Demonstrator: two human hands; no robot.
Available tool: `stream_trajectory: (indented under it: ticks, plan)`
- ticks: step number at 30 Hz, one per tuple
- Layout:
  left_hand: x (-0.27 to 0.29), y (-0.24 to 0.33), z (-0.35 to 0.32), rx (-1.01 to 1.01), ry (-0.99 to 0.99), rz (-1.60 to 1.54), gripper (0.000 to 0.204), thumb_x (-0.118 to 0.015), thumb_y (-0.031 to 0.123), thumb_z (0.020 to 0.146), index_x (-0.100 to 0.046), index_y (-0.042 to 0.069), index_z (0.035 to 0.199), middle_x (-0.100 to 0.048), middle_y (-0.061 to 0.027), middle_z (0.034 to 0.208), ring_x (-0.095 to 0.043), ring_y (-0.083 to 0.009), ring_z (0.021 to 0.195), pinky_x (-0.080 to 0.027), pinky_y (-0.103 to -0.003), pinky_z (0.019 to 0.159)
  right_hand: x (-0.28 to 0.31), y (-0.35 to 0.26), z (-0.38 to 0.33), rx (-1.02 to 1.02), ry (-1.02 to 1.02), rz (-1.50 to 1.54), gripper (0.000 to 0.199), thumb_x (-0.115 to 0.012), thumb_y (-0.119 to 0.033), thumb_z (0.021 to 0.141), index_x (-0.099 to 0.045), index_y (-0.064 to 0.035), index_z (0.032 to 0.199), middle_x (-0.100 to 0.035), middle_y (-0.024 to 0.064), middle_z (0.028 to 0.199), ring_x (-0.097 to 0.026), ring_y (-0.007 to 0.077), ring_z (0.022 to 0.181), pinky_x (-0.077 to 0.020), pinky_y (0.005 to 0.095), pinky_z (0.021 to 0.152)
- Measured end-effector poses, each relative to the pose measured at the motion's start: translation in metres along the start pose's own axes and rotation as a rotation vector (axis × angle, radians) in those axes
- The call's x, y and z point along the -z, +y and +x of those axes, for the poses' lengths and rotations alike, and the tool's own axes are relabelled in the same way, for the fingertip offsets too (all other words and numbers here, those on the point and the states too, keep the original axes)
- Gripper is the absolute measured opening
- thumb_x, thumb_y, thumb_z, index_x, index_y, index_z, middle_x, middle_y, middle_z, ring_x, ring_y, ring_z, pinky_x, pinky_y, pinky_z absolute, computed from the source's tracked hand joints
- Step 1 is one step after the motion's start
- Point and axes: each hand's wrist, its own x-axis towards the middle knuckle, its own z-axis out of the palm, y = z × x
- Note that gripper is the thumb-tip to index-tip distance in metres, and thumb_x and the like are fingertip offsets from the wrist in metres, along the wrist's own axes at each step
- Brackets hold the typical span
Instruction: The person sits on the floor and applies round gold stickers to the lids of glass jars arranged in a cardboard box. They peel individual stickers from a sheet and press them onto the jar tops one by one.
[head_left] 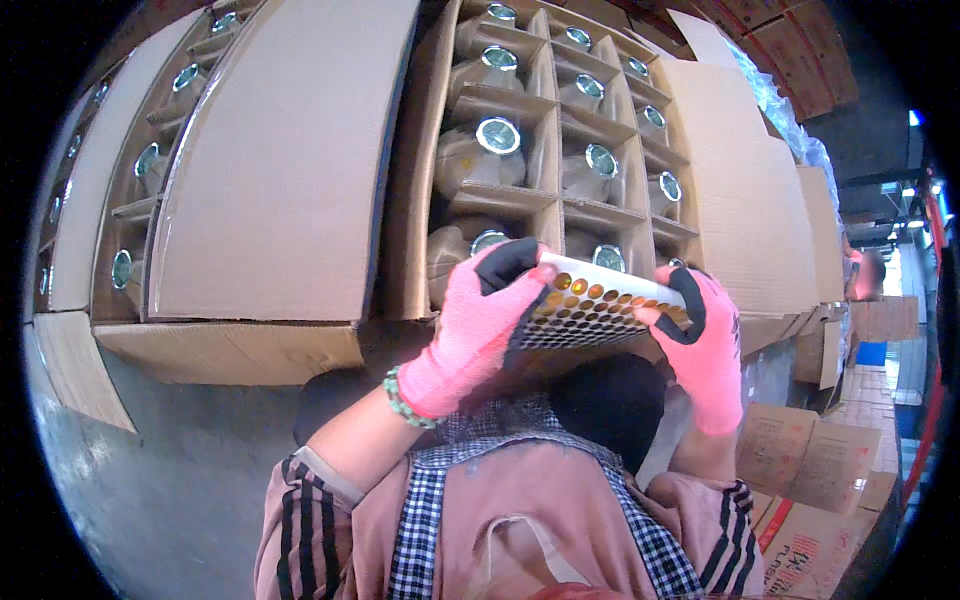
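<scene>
Between my two gloved hands is a sheet of round gold stickers (600,308), tilted so that its rows of dots face me. My left hand (490,315), in a pink glove with dark fingertips, pinches the sheet's left end. At the other end my right hand (697,335), gloved alike, has its thumb and fingers closed on the edge. Just beyond the sheet stands an open carton (425,200) split by cardboard dividers. Glass bottles (490,155) with shiny round tops fill its cells. The sheet and my hands partly cover the nearest bottles.
A second divided carton (225,355) of bottles is on the left, its big flap (285,160) raised between the two. Flattened cardboard (810,455) lies at the lower right. Clear plastic wrap (775,95) runs behind the right flaps. Another person (868,275) is far right.
</scene>
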Motion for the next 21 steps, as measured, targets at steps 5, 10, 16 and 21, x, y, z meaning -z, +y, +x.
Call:
stream_trajectory:
  ticks: [5,10,16,21]
  plan:
    - [-0.012,0.023,-0.011,-0.179,-0.108,0.282,0.046,-0.066,-0.004,0.07,-0.047,-0.001,0.112,-0.052,-0.0041,0.091,-0.05,-0.0091,0.085,-0.042,-0.023,0.078,-0.011,0.027,0.0,0.035,-0.092,0.479,0.024,-0.069,-0.002,0.065,-0.058,0.0014,0.085,-0.057,0.0072,0.076,-0.055,0.0125,0.07,-0.0433,0.0258,0.064]
    - [-0.003,0.041,-0.038,-0.286,0.124,0.505,0.011,-0.065,-0.005,0.067,-0.06,-0.004,0.077,-0.055,-0.0039,0.077,-0.052,-0.011,0.072,-0.042,-0.023,0.066,-0.02,0.042,0.005,-0.06,-0.187,0.994,0.032,-0.072,0.003,0.061,-0.057,0.0015,0.09,-0.058,0.003,0.078,-0.056,0.0103,0.073,-0.045,0.0235,0.069]
    - [0.018,0.01,-0.054,-0.336,0.309,0.364,0.03,-0.064,0.007,0.074,-0.056,-0.006,0.099,-0.06,-0.0087,0.09,-0.056,-0.0134,0.083,-0.044,-0.025,0.077,-0.046,0.065,0.0,-0.069,-0.179,1.257,0.019,-0.072,-0.006,0.068,-0.06,0.0023,0.081,-0.056,0.0015,0.072,-0.048,0.0059,0.067,-0.0403,0.0213,0.061]
    - [-0.002,0.009,-0.04,-0.383,0.194,0.379,0.072,-0.068,0.0,0.069,-0.028,0.001,0.13,-0.052,-0.0147,0.109,-0.052,-0.0171,0.096,-0.042,-0.03,0.084,-0.05,0.065,0.0,-0.144,-0.128,1.361,0.028,-0.068,-0.004,0.073,-0.057,0.0039,0.097,-0.058,0.0039,0.082,-0.052,0.0078,0.073,-0.0423,0.0213,0.067]
